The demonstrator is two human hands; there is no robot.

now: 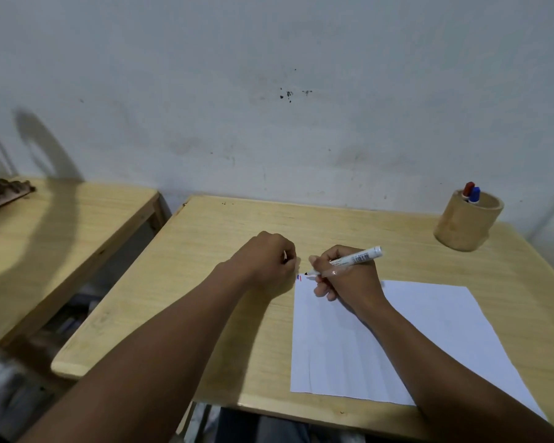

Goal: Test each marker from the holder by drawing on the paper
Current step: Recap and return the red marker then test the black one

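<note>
Wooden table (224, 238) carries a white sheet of paper (429, 330) on its near right area. The right hand (346, 276) rests on the far left corner of the paper, fingers closed around a white-barrelled marker (349, 259). The marker lies tilted, its dark tip pointing left and down at the paper corner, its rear end pointing right and away. Short red and blue marks (299, 277) sit at that corner, just left of the tip. The left hand (269, 260) rests on the table just left of the paper, curled into a loose fist; whether it holds anything cannot be determined. A wooden holder (467, 225) stands at the far right, containing a red-capped marker (468, 188) and a blue-capped marker (475, 195).
</note>
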